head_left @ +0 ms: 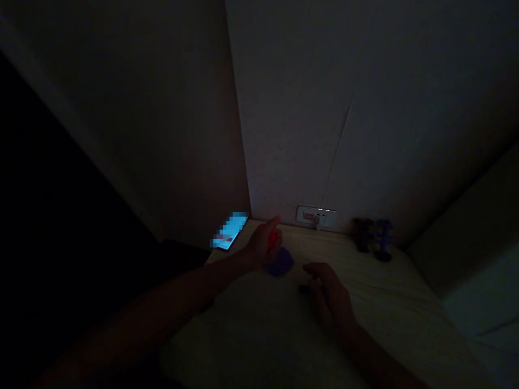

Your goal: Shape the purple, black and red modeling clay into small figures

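Note:
In the dim head view my left hand (261, 243) is closed around a small red object (272, 241), its kind hard to make out in the dark. Just below that hand a flat, rounded purple piece (280, 263) lies on the table. My right hand (331, 294) hovers low over the tabletop to the right of it, fingers loosely bent and apart. Beside its fingertips is a small dark object (304, 289); whether the hand touches it I cannot tell.
A lit phone (231, 231) rests at the back left of the pale table (373, 302). Behind, a wall socket (316, 216) has something plugged in. At the back right stand a dark knobbly object (364, 235) and a blue one (383, 237). Walls border the far side.

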{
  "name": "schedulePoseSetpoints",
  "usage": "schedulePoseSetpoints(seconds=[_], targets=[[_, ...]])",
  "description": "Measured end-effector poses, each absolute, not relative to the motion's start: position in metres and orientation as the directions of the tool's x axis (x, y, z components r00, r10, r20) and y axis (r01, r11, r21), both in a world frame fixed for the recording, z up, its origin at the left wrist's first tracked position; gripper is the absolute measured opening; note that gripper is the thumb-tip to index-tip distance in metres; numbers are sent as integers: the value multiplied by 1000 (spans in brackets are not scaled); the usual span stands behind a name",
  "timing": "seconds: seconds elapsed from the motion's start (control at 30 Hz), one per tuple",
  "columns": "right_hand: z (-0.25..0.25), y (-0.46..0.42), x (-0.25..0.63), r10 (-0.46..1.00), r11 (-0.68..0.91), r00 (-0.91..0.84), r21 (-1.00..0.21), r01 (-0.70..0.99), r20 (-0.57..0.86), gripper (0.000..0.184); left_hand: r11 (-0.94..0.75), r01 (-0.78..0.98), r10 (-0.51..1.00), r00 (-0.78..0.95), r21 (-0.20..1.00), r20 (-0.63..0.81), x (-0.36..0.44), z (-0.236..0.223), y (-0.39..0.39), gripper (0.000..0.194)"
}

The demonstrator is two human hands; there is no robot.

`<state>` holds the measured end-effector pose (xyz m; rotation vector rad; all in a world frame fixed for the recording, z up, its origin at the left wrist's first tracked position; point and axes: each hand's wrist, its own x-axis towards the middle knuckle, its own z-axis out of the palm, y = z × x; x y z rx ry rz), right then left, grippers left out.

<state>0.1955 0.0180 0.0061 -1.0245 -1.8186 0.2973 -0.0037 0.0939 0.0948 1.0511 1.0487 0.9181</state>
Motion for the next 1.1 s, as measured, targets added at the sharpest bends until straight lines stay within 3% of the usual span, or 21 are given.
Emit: schedulePoseSetpoints(seconds=[0.47,0.8,0.97,1.1], targets=[[9,22,202,770,586,-94,-641,496,632,23,358,-107,890,339,928,-304,27,83,74,68],[7,25,207,805,537,-13,-719,441,593,33,469,-85,778,512,879,-365,31,85,78,70],[7,23,207,833,486,68,-785,385,549,44,441,-309,849,449,843,-280,37,82,77,65],[13,23,212,821,501,113,-800,330,560,50,514,-499,847,423,698,-321,48,87,64,64]])
